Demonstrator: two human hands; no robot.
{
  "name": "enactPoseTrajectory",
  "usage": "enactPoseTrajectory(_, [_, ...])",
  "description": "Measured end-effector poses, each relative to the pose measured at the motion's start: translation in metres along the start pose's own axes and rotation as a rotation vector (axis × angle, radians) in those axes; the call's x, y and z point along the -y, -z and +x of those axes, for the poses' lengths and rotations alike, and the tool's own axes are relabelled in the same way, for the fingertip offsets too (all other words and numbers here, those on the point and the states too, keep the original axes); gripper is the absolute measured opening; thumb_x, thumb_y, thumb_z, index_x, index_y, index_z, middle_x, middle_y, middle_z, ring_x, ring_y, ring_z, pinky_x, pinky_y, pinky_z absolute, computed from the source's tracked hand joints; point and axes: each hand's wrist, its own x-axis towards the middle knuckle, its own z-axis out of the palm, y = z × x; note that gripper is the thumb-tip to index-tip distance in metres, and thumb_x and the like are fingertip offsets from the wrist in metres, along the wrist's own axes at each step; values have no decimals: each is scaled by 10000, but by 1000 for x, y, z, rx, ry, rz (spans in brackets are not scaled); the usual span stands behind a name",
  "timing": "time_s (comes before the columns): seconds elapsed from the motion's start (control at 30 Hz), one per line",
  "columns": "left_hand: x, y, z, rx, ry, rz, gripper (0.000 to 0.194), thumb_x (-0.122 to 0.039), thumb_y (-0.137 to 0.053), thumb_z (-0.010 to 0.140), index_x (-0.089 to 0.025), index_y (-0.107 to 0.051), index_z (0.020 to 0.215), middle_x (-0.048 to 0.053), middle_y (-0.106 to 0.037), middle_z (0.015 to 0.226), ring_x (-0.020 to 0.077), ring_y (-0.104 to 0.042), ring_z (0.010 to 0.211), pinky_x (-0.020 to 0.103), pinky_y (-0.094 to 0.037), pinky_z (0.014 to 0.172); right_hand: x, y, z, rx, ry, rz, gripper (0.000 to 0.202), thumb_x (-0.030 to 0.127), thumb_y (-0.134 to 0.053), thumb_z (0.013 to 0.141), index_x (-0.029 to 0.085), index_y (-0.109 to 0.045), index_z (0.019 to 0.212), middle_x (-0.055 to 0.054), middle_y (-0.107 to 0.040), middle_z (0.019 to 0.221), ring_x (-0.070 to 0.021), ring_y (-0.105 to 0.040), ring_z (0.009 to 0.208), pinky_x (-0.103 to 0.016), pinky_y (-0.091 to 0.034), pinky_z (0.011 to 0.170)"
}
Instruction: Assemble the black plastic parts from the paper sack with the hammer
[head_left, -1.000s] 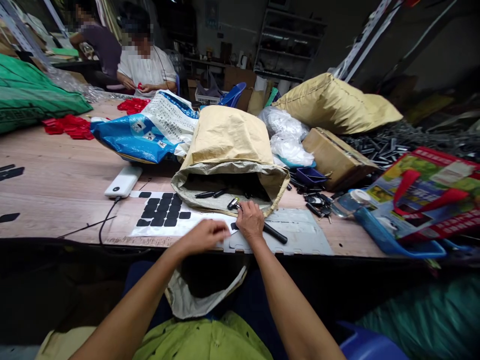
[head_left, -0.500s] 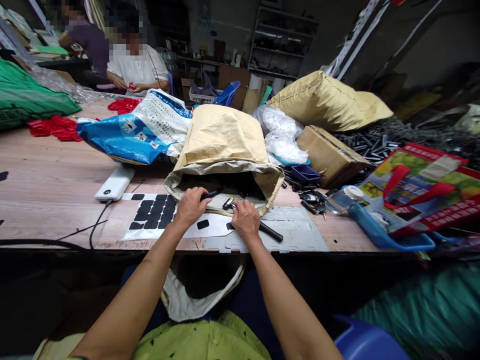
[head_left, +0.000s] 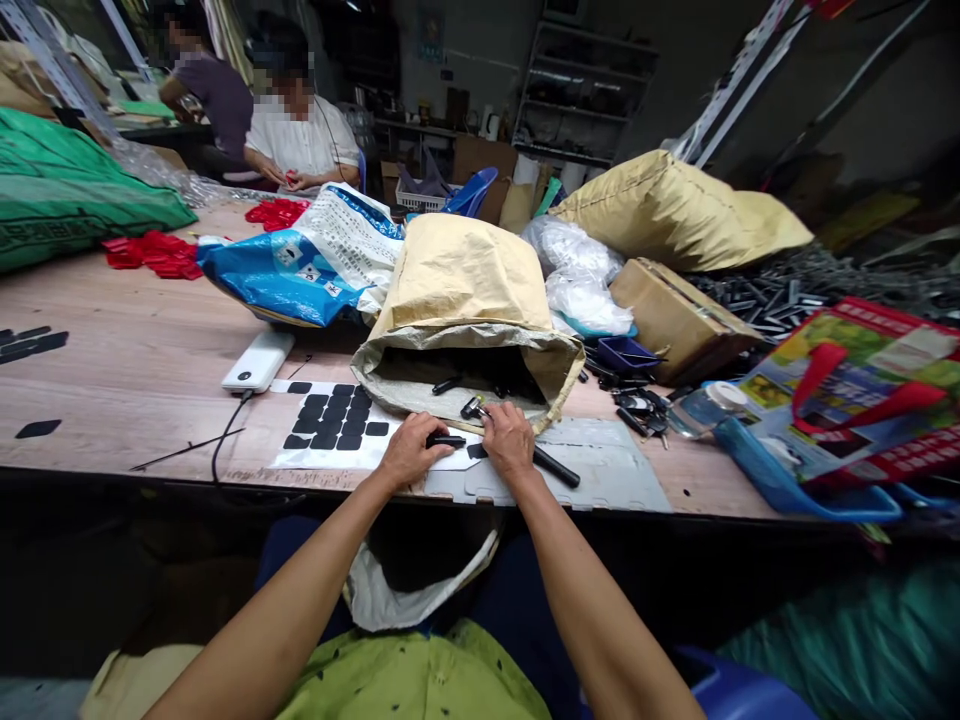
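My left hand [head_left: 409, 450] is closed around a small black tube-like piece [head_left: 450, 441], low over the white sheet in front of the sack. Its exact kind is too small to make out. In my right hand [head_left: 510, 440] is a small hammer [head_left: 556, 467]; its metal head points toward the sack and its black handle sticks out to the right below my palm. Just beyond both hands a tan woven sack [head_left: 469, 270] lies with its mouth facing me, and several black pieces show inside its dark opening. Rows of black rounded patches [head_left: 327, 418] cover the sheet left of my hands.
A white power bank [head_left: 259, 362] with a cable sits at left. Behind it lies a blue-and-white bag [head_left: 300, 265]. To the right are a cardboard box [head_left: 679, 315], a clear jar [head_left: 709, 408] and a colourful bag [head_left: 862, 400] in a blue tray. Two people sit at the back left.
My left hand has drawn back from the sack's mouth toward the table edge with a black piece. My right hand keeps the hammer near the same spot. The view has shifted slightly.
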Motion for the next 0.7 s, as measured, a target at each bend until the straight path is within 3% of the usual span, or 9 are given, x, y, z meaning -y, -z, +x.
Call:
enactPoseTrajectory(0.3, [-4, 0, 1, -25, 71, 1, 221, -332, -781, 777, -224, -704, 954, 20, -661, 936, 220, -548, 924, 341, -436, 823, 17, 42, -20, -57, 86, 335, 298, 266, -431, 1023, 205, -668, 1192, -72, -684, 1030, -200, -619, 964, -275, -449, 871])
enactPoseTrajectory(0.53, [-7, 0, 1, -35, 86, -4, 201, -297, -787, 770, -230, -703, 940, 8, -671, 952, 213, -545, 936, 325, -428, 823, 23, 41, -40, 29, 70, 272, 270, 236, -475, 995, 223, -700, 1142, -59, -692, 974, -191, -632, 910, -262, -466, 815])
enactPoseTrajectory(0.7, [-7, 0, 2, -27, 87, -4, 200, -279, -782, 778, -228, -697, 951, 9, -674, 976, 212, -549, 959, 329, -429, 850, 33, 44, -35, -40, 120, 301, 281, 251, -458, 1018, 204, -678, 1185, -67, -683, 1000, -190, -628, 956, -262, -459, 869])
